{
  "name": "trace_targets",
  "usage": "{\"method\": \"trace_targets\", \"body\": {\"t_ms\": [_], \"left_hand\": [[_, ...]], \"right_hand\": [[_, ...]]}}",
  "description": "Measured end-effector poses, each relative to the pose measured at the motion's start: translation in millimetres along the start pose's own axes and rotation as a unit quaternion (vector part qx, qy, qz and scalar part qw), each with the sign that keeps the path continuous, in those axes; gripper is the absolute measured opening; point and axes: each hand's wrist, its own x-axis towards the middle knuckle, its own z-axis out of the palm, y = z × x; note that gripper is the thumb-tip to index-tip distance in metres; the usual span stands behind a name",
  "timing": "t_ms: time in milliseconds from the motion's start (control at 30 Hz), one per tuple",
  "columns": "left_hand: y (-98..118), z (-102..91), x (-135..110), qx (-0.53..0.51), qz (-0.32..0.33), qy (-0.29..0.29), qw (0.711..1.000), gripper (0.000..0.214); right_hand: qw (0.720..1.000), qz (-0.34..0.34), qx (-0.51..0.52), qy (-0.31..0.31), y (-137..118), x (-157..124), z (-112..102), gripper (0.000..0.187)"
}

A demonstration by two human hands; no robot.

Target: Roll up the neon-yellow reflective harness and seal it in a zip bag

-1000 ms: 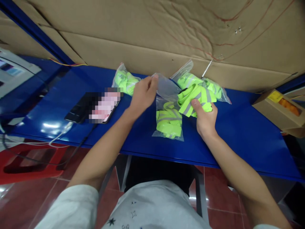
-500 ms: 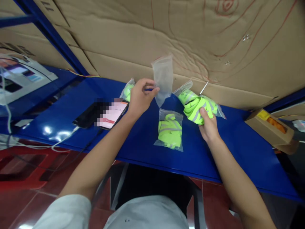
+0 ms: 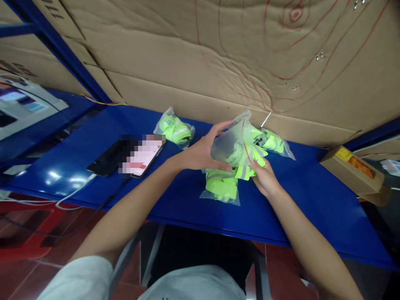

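My left hand (image 3: 202, 151) is curved around a clear zip-lock bag (image 3: 227, 145), whose red-striped mouth faces right. In my right hand (image 3: 265, 177) is a folded yellow-green reflective vest (image 3: 260, 155), gripped by its lower edge. The bag's mouth meets the vest and covers part of it; how far the vest is inside I cannot tell. Just below lies a bagged vest (image 3: 221, 186), its upper part hidden by my left hand and the bag. Another bagged vest (image 3: 175, 130) rests left of my left hand, and a third (image 3: 275, 142) lies behind my right hand.
Two phones, one dark (image 3: 108, 158) and one lit (image 3: 142, 156), lie on the blue table (image 3: 181, 200) at left with a white cable. An open cardboard box (image 3: 351, 173) stands at right. A thin white stick (image 3: 266, 119) leans near the cardboard wall (image 3: 156, 75) at the back.
My left hand has brought the flat bag right and down to the vest, and the bag's mouth is now spread. My right hand has moved slightly left and down with the vest.
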Motion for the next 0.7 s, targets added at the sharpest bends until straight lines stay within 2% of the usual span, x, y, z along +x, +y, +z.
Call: {"method": "trace_targets", "body": {"t_ms": [67, 167, 267, 467, 600, 700], "left_hand": [[0.2, -4.1, -0.3, 0.012, -0.022, -0.006, 1.000, 0.115], [7.5, -8.1, -3.6, 0.118, -0.032, 0.028, 0.992, 0.103], [15.1, -5.7, -6.6, 0.223, 0.002, 0.034, 0.974, 0.097], [16.2, 8.7, -11.6, 0.267, 0.037, 0.015, 0.963, 0.100], [15.7, 18.6, -14.2, 0.286, 0.034, -0.020, 0.957, 0.107], [18.2, 22.8, -14.5, 0.277, 0.043, -0.031, 0.960, 0.101]], "right_hand": [[0.998, -0.041, -0.014, 0.041, -11.1, 1.7, -4.0, 0.057], [0.985, -0.141, 0.016, 0.096, -35.0, 5.2, -13.6, 0.057], [0.979, -0.195, 0.017, 0.058, -52.1, 6.0, -24.4, 0.056], [0.971, -0.165, -0.162, 0.060, -40.5, -0.4, -34.9, 0.049], [0.948, -0.180, -0.263, 0.013, -36.4, -5.3, -31.9, 0.042], [0.942, -0.163, -0.291, -0.012, -40.2, -9.0, -28.6, 0.043]]}}
